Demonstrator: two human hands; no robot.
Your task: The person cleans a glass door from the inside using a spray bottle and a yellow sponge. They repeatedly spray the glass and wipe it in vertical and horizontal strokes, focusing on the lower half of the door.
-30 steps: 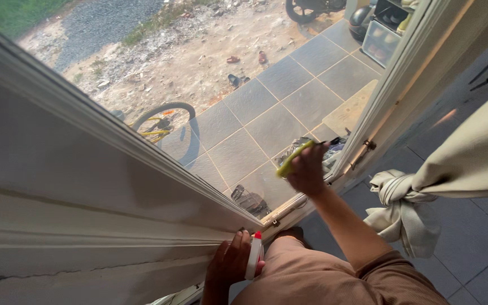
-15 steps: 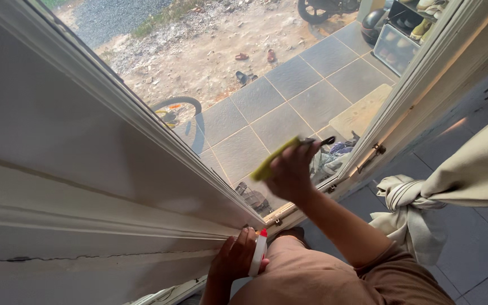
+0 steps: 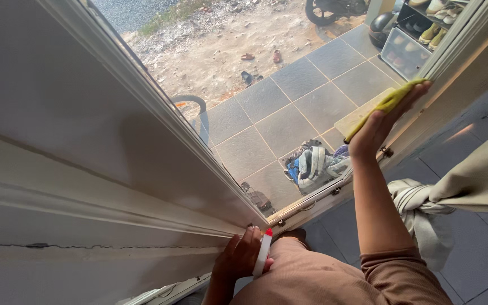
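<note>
- Against the window glass [image 3: 289,107]: right hand [image 3: 379,121] now high near the right frame [image 3: 441,62]; a second ago it was low by the bottom corner. Wipe stroke has swept up and across the pane.
- Yellow cloth [image 3: 388,104] pressed flat under the right palm, fingers spread, arm extended, forearm nearly straight.
- Left hand [image 3: 238,260] low beside the sill, wrapped around a white spray bottle [image 3: 262,254] with red cap, unmoved.
- Knotted curtain [image 3: 425,209] hangs right.

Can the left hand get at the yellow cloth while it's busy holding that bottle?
Probably not: the left hand grips a white spray bottle low down, while the yellow cloth sits under the right hand high on the glass.
</note>
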